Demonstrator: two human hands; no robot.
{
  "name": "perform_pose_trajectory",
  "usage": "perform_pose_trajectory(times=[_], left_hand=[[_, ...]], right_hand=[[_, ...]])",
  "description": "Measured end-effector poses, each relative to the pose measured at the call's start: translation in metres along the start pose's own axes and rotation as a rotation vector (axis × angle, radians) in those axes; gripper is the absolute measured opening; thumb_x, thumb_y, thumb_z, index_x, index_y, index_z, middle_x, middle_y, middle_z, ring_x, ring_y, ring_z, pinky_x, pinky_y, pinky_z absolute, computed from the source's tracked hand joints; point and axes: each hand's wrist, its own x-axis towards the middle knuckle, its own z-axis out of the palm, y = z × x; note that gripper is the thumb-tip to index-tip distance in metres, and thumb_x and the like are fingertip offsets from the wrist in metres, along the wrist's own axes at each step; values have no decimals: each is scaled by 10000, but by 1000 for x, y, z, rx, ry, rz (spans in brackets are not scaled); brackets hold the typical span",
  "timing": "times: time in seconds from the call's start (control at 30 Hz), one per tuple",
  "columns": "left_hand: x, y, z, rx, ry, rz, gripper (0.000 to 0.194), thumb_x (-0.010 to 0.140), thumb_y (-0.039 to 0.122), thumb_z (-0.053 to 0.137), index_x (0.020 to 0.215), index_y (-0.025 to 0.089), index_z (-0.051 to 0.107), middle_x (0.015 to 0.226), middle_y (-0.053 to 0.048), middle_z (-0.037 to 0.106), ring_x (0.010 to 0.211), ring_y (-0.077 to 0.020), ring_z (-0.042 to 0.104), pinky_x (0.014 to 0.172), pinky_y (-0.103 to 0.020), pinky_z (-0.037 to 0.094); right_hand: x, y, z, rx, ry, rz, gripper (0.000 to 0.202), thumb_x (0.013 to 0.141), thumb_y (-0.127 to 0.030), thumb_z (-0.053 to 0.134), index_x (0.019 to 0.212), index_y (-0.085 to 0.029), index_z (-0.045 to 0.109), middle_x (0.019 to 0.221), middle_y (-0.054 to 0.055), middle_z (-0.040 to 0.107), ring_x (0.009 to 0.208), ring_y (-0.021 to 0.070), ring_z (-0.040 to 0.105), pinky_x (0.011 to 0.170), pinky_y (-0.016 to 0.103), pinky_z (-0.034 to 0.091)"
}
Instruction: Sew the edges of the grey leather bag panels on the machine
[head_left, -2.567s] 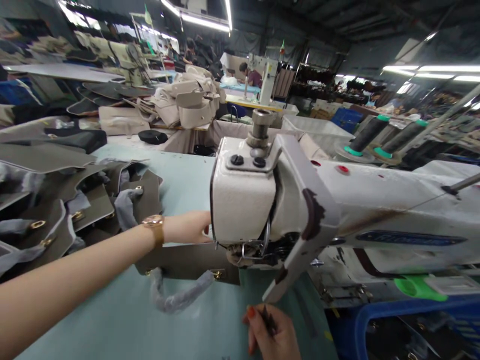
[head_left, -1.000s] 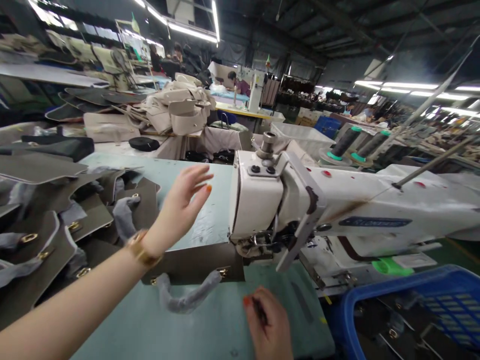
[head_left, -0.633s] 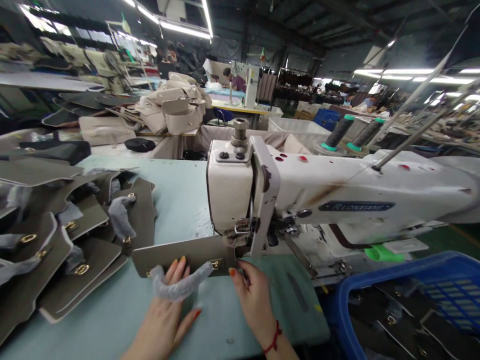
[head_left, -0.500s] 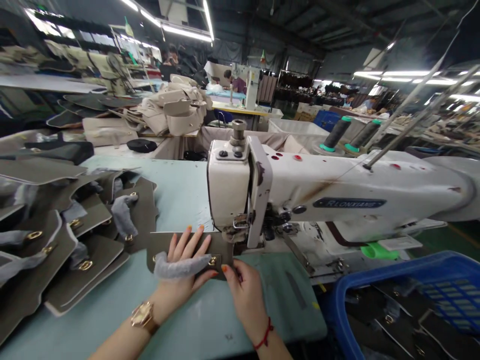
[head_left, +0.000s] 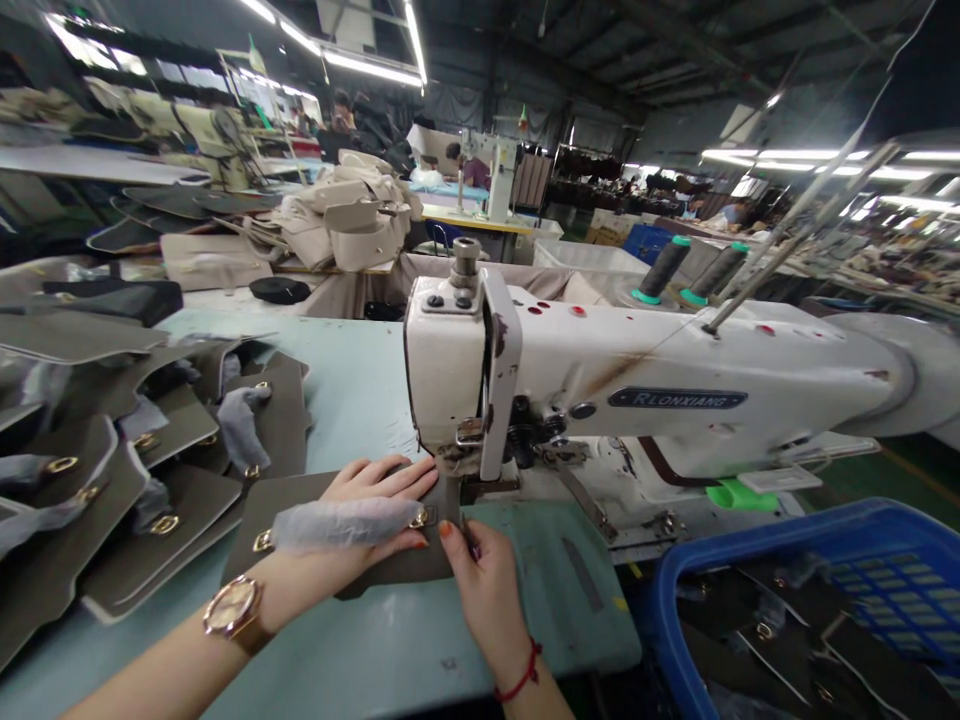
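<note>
My left hand [head_left: 358,488] lies flat on a dark grey-brown panel [head_left: 300,489], fingers stretched toward the presser foot area. A handle wrapped in pale, cloudy film [head_left: 337,523] crosses over the back of that hand, fixed to the panel by gold-coloured metal fittings. The panel's right edge is under the head of a white sewing machine [head_left: 450,370]. Beside that edge, my right hand [head_left: 484,570] is closed, thumb against the fingers, around a small dark pointed tool [head_left: 469,537] mostly hidden in the grip. The exact kind of tool cannot be made out.
Similar panels with wrapped handles [head_left: 172,490] are heaped on the pale green tabletop [head_left: 352,390] at left. A blue plastic basket [head_left: 667,610] at right holds more of them. Two dark thread cones [head_left: 660,272] stand behind the machine. Beige pieces [head_left: 360,215] are piled farther back.
The panel has turned, its left end swinging toward me. My left hand has turned with it, its fingers now pointing more to the right. My right hand stays by the panel's edge.
</note>
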Motion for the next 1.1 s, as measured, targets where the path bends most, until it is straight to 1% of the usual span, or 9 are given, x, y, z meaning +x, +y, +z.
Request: perform_pose_trajectory(times=[0.17,0.3,0.4,0.6,0.73,0.8,0.9,1.0,1.1], left_hand=[[2,-2,-2,-55,-33,-32,548,874,577,481,1302,240,538,1313,-59,603,1176,-276,514,916,-390,393],[7,-3,-7,-121,-67,-56,552,877,573,479,1341,274,500,1362,-36,566,1175,-259,515,944,-387,387],[10,-5,-9,-159,-73,-67,503,884,549,488,1322,302,519,1353,-30,571,1182,-248,510,969,-386,382],[15,-11,-11,-212,-42,-93,385,895,493,510,1199,278,609,1208,-30,647,1150,-240,525,966,-379,411],[19,-11,-16,-244,-49,-137,311,914,449,490,1109,253,633,1141,-36,653,1124,-231,539,971,-358,425],[19,-9,-16,-257,-27,-171,309,910,453,492,1107,260,630,1148,-37,641,1120,-233,540,982,-363,426],[15,-10,-8,-240,36,-184,384,870,501,537,1158,258,611,1207,-55,601,1148,-259,518,992,-411,427],[11,-15,1,-199,117,-142,390,866,485,552,1160,236,613,1212,-73,598,1153,-274,524,1031,-468,394],[12,-18,0,-225,101,-73,331,916,419,493,1160,232,616,1120,-54,652,1065,-238,593,1042,-456,399]], right_hand=[[4,3,0,26,-2,38,427,921,-417,490,605,-135,546,567,-32,408,554,99,343,506,221,246],[8,3,0,59,-22,53,419,921,-419,483,617,-138,546,585,-26,416,567,104,339,522,224,269],[12,1,0,69,-26,71,420,914,-423,484,605,-143,528,587,-27,401,571,104,331,525,227,267],[20,-1,0,49,-11,85,436,904,-439,493,572,-159,456,568,-44,321,553,95,292,507,234,212],[24,2,0,66,-19,87,419,913,-433,493,604,-150,494,582,-41,341,564,96,301,518,233,223],[24,3,0,73,-20,90,420,915,-434,496,608,-148,496,585,-41,346,570,96,306,522,230,229],[24,1,-1,59,-16,83,431,916,-433,499,594,-148,490,575,-46,338,559,93,307,511,224,225],[19,-2,-5,73,-55,55,410,920,-410,511,617,-138,562,561,-38,432,545,99,395,512,209,280],[10,-3,-13,132,-144,51,371,940,-380,498,726,-140,684,640,3,611,652,139,564,610,205,392]])
